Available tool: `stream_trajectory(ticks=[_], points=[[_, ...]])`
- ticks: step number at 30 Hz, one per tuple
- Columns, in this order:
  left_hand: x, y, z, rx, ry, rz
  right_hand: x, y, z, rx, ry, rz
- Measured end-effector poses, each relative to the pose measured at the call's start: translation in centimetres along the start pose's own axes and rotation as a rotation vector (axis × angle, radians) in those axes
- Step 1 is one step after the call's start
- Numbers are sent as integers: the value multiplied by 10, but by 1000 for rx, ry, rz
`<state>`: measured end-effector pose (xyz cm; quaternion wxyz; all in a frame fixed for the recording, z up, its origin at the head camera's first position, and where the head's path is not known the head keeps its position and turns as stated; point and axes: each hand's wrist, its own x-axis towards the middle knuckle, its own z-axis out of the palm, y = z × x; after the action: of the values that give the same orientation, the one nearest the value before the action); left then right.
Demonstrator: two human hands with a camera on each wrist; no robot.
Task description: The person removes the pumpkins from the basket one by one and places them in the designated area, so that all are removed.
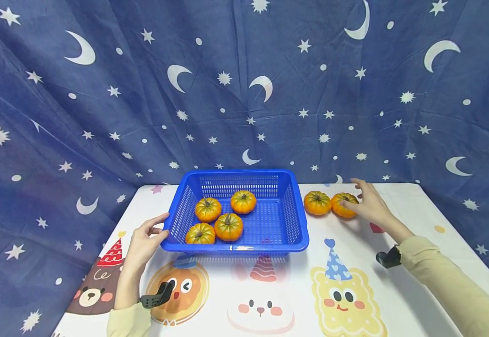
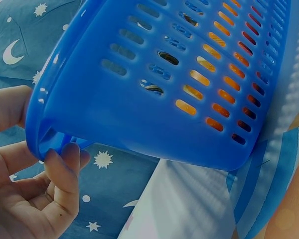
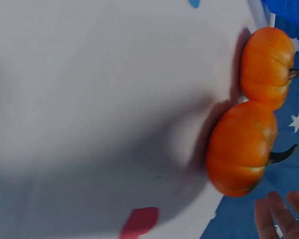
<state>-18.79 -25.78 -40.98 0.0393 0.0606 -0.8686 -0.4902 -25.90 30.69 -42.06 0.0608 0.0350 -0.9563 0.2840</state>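
My left hand [image 1: 146,238] grips the left rim of a blue plastic basket [image 1: 236,248], thumb and fingers on either side of the rim in the left wrist view. Inside the basket, toward its left and middle, lie several small orange pumpkins [image 1: 229,227]. Two more pumpkins sit side by side on the table right of the basket: a left one [image 1: 317,203] and a right one [image 1: 342,206]. Beside the right one my right hand [image 1: 371,204] hovers with fingers spread and nothing in its grasp. In the right wrist view its fingertips [image 3: 284,214] are apart from that pumpkin [image 3: 239,149].
A white cloth with cartoon prints covers the table [image 1: 303,290]. Directly behind it hangs a dark blue curtain [image 1: 227,112] with moons and stars. A black wrist-worn camera mount [image 1: 158,297] shows at the left wrist, another [image 1: 388,257] at the right.
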Motion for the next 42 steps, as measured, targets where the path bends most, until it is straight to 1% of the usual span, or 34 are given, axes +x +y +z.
stream_trajectory(ticks=[6,11,15,25,29,36,39,42], points=[[0,0,-2,2,1,-6,7,-16,-3,28,-18,-21],[0,-1,-3,12,-2,-10,14,-34,-5,17,-10,-39],[0,-1,-3,16,-4,-17,19,-50,-5,2,-21,-54],[1,-1,-4,21,-6,-18,24,-85,-4,7,-41,-117],[0,-1,-4,15,-6,-11,26,-97,-2,9,-48,-144],[-1,-1,-3,-3,-12,16,31,-119,3,5,-64,-164],[-1,-1,-2,-18,-20,31,31,-129,4,8,-64,-194],[0,-2,-1,-52,-28,34,31,-138,6,7,-68,-226]])
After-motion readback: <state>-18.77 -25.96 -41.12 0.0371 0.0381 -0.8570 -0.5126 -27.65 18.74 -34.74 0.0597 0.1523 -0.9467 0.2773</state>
